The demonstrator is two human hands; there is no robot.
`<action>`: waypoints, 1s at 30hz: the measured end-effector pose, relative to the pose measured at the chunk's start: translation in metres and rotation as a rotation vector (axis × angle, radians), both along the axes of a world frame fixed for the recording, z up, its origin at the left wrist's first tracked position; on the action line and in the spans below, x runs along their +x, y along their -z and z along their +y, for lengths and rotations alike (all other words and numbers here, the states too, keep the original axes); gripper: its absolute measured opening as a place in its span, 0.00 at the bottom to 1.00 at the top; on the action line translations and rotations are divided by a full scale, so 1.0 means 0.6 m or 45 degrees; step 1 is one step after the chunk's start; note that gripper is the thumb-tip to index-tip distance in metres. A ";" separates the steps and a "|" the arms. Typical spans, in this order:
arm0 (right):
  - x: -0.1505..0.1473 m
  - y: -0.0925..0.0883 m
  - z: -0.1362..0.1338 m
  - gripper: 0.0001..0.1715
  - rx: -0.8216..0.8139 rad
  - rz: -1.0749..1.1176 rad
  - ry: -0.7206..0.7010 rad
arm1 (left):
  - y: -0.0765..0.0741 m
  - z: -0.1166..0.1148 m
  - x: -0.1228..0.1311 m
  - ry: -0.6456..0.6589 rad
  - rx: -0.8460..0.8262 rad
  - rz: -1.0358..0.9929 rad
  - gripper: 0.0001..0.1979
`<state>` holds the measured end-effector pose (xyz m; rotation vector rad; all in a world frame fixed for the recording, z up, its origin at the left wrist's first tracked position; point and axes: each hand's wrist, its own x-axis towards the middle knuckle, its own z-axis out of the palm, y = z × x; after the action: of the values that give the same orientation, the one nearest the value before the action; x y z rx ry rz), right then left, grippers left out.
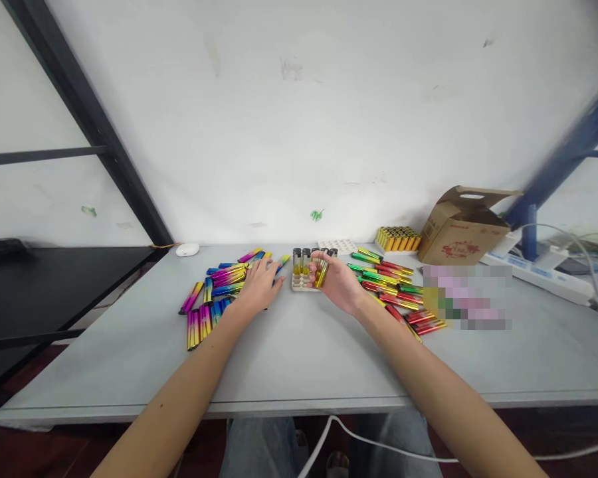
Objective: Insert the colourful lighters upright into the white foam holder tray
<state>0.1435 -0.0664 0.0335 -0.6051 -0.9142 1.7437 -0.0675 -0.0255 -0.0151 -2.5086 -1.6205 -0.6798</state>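
My right hand (336,282) is closed around a gold lighter (321,273), held tilted at the front right of a white holed tray (303,288). Several lighters (301,260) with dark tops stand upright in the tray's back part; its front left holes show bare. My left hand (262,285) lies palm down with fingers spread over a pile of blue, purple and yellow lighters (229,274). Whether its fingertips touch any of them I cannot tell. Red, green and gold lighters (391,282) lie spread just right of my right hand.
Behind stands another white tray (339,247) against the wall. A filled tray of gold lighters (398,240) and an open cardboard box (461,229) are at the back right, near a white power strip (543,275). A small white case (187,249) lies back left. A white cable (379,448) hangs below the table edge.
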 end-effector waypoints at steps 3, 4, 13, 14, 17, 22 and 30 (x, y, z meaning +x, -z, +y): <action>0.002 0.001 0.000 0.07 -0.008 0.048 -0.058 | -0.001 0.000 0.000 0.002 -0.018 -0.014 0.16; 0.004 0.000 0.000 0.10 -0.009 0.067 -0.076 | -0.001 -0.001 0.000 0.010 -0.019 -0.025 0.16; 0.007 -0.001 -0.002 0.24 -0.070 0.094 -0.112 | 0.005 -0.002 0.011 0.122 -0.007 -0.130 0.15; 0.006 -0.001 -0.002 0.24 -0.059 0.102 -0.109 | 0.005 -0.002 0.012 0.124 -0.004 -0.135 0.15; 0.005 0.000 -0.003 0.24 -0.037 0.114 -0.104 | 0.007 -0.003 0.014 0.119 0.013 -0.147 0.15; 0.004 0.000 -0.003 0.25 -0.049 0.091 -0.076 | 0.009 -0.004 0.016 0.113 0.034 -0.144 0.14; 0.002 -0.001 -0.008 0.23 0.020 0.035 -0.293 | 0.011 -0.005 0.016 0.106 0.023 -0.126 0.15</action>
<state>0.1450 -0.0711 0.0342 -0.4789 -1.0086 1.9424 -0.0577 -0.0283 -0.0220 -2.5806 -1.5387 -0.8362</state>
